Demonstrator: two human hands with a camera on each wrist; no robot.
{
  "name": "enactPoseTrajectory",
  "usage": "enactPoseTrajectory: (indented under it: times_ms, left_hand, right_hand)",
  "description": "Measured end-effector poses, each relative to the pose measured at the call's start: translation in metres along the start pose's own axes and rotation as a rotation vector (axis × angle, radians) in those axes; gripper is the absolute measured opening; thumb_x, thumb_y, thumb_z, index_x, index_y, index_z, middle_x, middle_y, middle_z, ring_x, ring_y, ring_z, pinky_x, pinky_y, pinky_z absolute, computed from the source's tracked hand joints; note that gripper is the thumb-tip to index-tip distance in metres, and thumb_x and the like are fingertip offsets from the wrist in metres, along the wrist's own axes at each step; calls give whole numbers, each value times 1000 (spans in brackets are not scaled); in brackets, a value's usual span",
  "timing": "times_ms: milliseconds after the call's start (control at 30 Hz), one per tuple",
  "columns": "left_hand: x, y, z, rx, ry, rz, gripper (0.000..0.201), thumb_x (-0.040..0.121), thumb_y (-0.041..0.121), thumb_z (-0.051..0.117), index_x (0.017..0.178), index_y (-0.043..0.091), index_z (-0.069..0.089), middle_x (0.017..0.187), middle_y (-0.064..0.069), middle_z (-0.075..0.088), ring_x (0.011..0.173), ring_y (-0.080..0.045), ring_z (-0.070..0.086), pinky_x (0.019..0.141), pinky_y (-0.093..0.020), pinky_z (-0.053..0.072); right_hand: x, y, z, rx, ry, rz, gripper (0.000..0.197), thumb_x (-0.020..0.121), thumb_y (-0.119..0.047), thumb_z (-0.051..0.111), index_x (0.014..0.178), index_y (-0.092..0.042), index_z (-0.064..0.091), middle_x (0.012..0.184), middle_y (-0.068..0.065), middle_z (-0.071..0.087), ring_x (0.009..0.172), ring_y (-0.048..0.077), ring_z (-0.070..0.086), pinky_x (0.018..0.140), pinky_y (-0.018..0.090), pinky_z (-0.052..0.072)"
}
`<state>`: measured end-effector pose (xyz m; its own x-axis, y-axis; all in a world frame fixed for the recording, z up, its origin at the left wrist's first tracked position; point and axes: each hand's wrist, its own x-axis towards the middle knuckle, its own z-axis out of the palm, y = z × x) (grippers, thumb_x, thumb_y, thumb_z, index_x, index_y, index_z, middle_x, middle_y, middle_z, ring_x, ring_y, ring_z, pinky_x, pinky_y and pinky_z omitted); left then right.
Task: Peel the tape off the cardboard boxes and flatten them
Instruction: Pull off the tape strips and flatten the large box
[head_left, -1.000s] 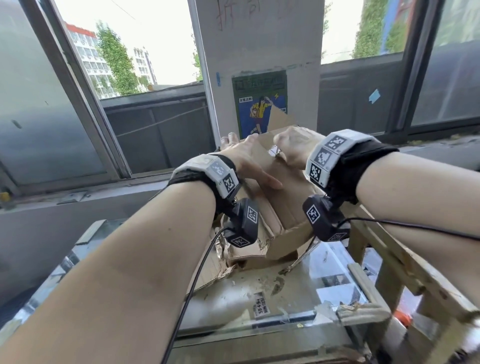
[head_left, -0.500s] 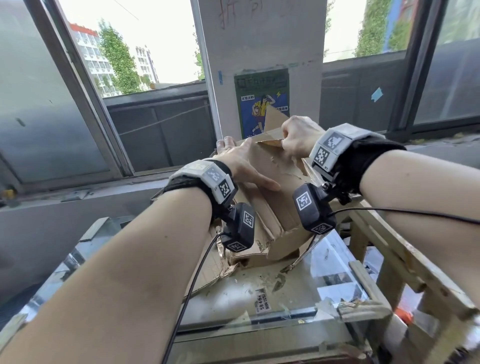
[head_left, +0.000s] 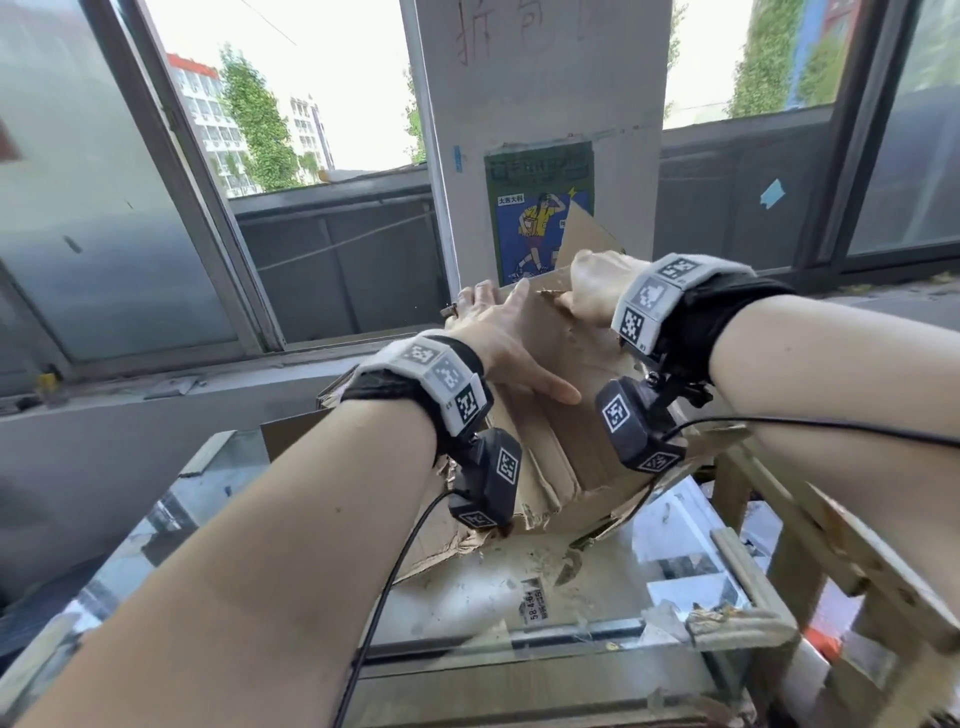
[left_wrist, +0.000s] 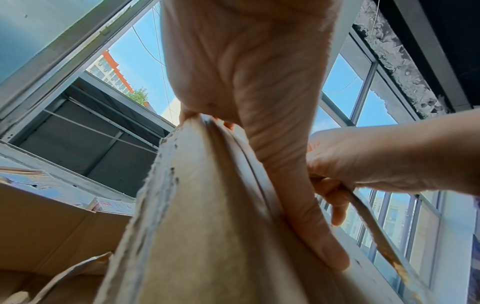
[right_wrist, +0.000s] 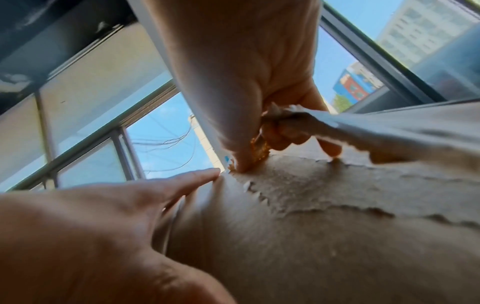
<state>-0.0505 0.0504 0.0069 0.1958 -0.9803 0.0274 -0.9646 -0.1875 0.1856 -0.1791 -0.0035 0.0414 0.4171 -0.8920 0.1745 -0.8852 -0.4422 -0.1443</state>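
A worn brown cardboard box (head_left: 566, 431) stands tilted on the glass table (head_left: 467, 597). My left hand (head_left: 498, 338) grips its top edge, thumb flat on the near face and fingers over the far side. The left wrist view shows that thumb pressing the box wall (left_wrist: 207, 226). My right hand (head_left: 592, 291) is at the same top edge, just right of the left hand, and pinches a strip of tape (left_wrist: 374, 222) that trails down from its fingers. In the right wrist view the pinched strip (right_wrist: 298, 119) lifts off the box's torn surface (right_wrist: 337, 226), with the left hand (right_wrist: 103, 216) beside it.
Flattened cardboard (head_left: 431, 545) and scraps lie under the box on the glass. A rough wooden frame (head_left: 831, 545) stands close at the right. Behind the box are a pillar with a poster (head_left: 540, 208) and window frames. Another open box (left_wrist: 52, 236) sits at the left.
My right hand has risen along the box's top edge, pulling the strip up and away. The left hand has kept its grip on the box, which stands a little higher.
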Motion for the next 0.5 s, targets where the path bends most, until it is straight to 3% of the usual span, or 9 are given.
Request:
enactPoseTrajectory:
  times_ms: [67, 167, 300, 500]
  left_hand:
    - [-1, -1, 1, 6, -3, -4, 151, 36, 77, 79, 152, 36, -7, 161, -4, -4, 147, -30, -10, 118, -56, 14]
    - [-3, -3, 1, 18, 3, 0, 151, 36, 77, 79, 152, 35, -7, 161, -5, -5, 147, -30, -12, 118, -55, 14]
    - [-5, -7, 2, 32, 20, 3, 150, 35, 79, 77, 152, 36, -7, 161, -5, -4, 147, -31, -13, 119, -53, 13]
    - [-6, -12, 4, 32, 25, -6, 149, 38, 79, 76, 152, 35, -8, 161, -5, -6, 147, -29, -15, 120, -50, 10]
  right_hand:
    - [1, -3, -2, -83, 19, -65, 21, 96, -29, 53, 103, -9, 53, 110, 11, 62, 93, 28, 58, 72, 32, 41]
    - [8, -7, -5, -172, 20, -112, 19, 95, -21, 56, 109, -9, 57, 121, 13, 54, 105, 28, 52, 86, 37, 43]
    - [16, -9, -9, -97, -32, -139, 12, 94, -21, 58, 93, -9, 56, 110, 11, 61, 92, 25, 56, 72, 30, 40]
    - [17, -7, -9, 109, 27, -92, 16, 94, -16, 54, 94, -4, 65, 102, 11, 64, 95, 27, 61, 70, 30, 43]
